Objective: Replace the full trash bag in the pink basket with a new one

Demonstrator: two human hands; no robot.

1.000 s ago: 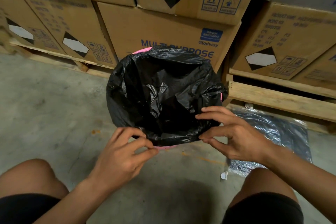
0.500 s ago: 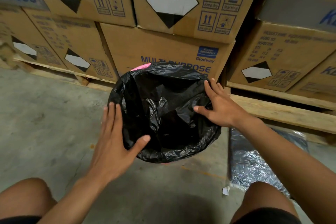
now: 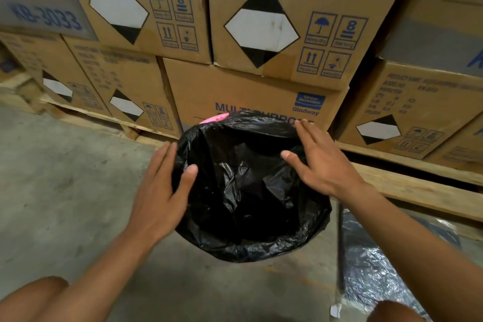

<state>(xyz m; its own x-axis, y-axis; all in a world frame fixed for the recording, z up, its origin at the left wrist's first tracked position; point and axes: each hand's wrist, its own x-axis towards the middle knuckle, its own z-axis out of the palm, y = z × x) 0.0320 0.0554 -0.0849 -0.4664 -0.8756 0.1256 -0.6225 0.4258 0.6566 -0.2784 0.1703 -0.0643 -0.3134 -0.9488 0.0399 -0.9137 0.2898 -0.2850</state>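
A black trash bag (image 3: 251,206) lines the pink basket (image 3: 213,119), folded over the rim so only a pink sliver shows at the back left. My left hand (image 3: 159,191) lies flat against the bag's left side, fingers straight, thumb over the rim. My right hand (image 3: 317,162) presses flat on the bag at the right rear rim, fingers straight and thumb spread inward. The basket stands on the concrete floor between my knees and the boxes.
Stacked cardboard boxes (image 3: 256,34) on wooden pallets (image 3: 418,191) stand right behind the basket. A crinkled shiny plastic bag (image 3: 379,264) lies on the floor to the right. My bare knees show at the bottom corners. Bare concrete floor (image 3: 65,191) stretches to the left.
Both hands let go of the bag's near edge and moved up along its sides, opening flat against the rim. The camera came closer and tilted up.
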